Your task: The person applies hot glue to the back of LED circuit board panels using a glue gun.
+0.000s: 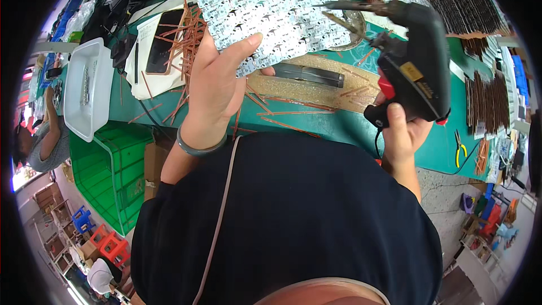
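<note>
My left hand [217,82] is closed on a white panel of printed circuit boards [271,14], thumb on its face and fingers behind it. The panel is tilted up over the bench. In my right hand [403,133] is a black soldering gun [420,56] with a red trigger, its long thin tip pointing left at the panel's right edge. Whether the tip touches the panel I cannot tell. Under the panel lies a tan board [305,93] with a dark curved bar [310,75] on it. A round metal dish [357,22] sits behind the tip, partly hidden.
Thin copper-brown strips [180,39] lie heaped at left and scattered along the green bench [271,124]. A phone [164,42] rests on paper beside a white bin [87,90]. Stacked panels [485,101] and yellow-handled pliers [460,149] are at right; a green crate [107,175] stands lower left.
</note>
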The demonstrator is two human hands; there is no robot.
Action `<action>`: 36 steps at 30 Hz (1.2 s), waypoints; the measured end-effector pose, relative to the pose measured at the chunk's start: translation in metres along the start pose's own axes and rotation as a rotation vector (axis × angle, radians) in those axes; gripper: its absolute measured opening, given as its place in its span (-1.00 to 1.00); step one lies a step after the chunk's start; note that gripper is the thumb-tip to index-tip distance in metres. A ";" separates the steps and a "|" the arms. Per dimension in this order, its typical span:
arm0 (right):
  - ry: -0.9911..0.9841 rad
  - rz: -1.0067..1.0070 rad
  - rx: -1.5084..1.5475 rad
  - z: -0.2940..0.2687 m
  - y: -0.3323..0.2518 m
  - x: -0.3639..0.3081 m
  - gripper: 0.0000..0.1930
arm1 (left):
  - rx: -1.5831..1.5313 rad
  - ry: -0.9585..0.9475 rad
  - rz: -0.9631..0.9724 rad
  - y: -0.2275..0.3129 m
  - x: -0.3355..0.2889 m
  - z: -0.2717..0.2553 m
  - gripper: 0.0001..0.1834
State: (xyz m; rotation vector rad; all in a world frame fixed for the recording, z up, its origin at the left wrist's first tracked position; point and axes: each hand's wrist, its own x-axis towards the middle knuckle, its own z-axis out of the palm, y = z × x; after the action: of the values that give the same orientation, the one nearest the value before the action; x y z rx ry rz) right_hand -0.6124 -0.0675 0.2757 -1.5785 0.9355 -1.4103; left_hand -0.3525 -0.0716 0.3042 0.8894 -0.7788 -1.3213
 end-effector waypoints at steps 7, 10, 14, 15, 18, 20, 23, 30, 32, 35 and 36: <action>-0.031 0.055 0.032 0.014 0.000 0.001 -0.58 | -0.004 -0.017 0.011 0.000 -0.003 0.001 -0.61; -0.037 0.030 0.046 0.018 0.000 0.002 -0.59 | -0.006 -0.043 0.013 0.001 -0.003 0.000 -0.60; -0.086 0.019 0.054 0.014 0.002 0.000 -0.56 | -0.023 -0.032 0.021 0.002 -0.005 0.002 -0.60; -0.110 0.029 0.070 0.013 0.003 -0.001 -0.52 | -0.026 -0.048 0.027 0.002 -0.005 0.002 -0.60; -0.088 0.018 0.026 0.014 0.003 -0.002 -0.50 | -0.024 -0.045 0.029 0.002 -0.006 0.003 -0.61; -0.073 0.028 0.022 0.015 0.002 -0.002 -0.51 | -0.023 -0.050 0.033 0.002 -0.007 0.002 -0.60; -0.065 0.060 0.029 0.016 -0.001 -0.002 -0.52 | -0.018 -0.037 0.038 0.002 -0.008 0.004 -0.60; -0.062 0.048 -0.014 0.014 0.004 -0.005 -0.51 | -0.001 -0.038 0.032 0.003 -0.008 0.002 -0.62; -0.071 0.051 -0.014 0.014 0.003 -0.005 -0.51 | -0.003 -0.044 0.040 0.004 -0.008 0.002 -0.63; -0.068 0.038 0.031 0.016 0.005 -0.005 -0.51 | -0.002 -0.054 0.059 0.004 -0.008 0.002 -0.64; -0.055 0.024 0.074 0.017 0.005 -0.006 -0.51 | -0.001 -0.058 0.067 0.005 -0.009 0.002 -0.64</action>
State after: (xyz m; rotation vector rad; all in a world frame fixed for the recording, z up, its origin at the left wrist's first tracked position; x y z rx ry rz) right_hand -0.5962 -0.0628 0.2682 -1.5390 0.8571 -1.3628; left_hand -0.3534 -0.0632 0.3094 0.8203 -0.8466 -1.2927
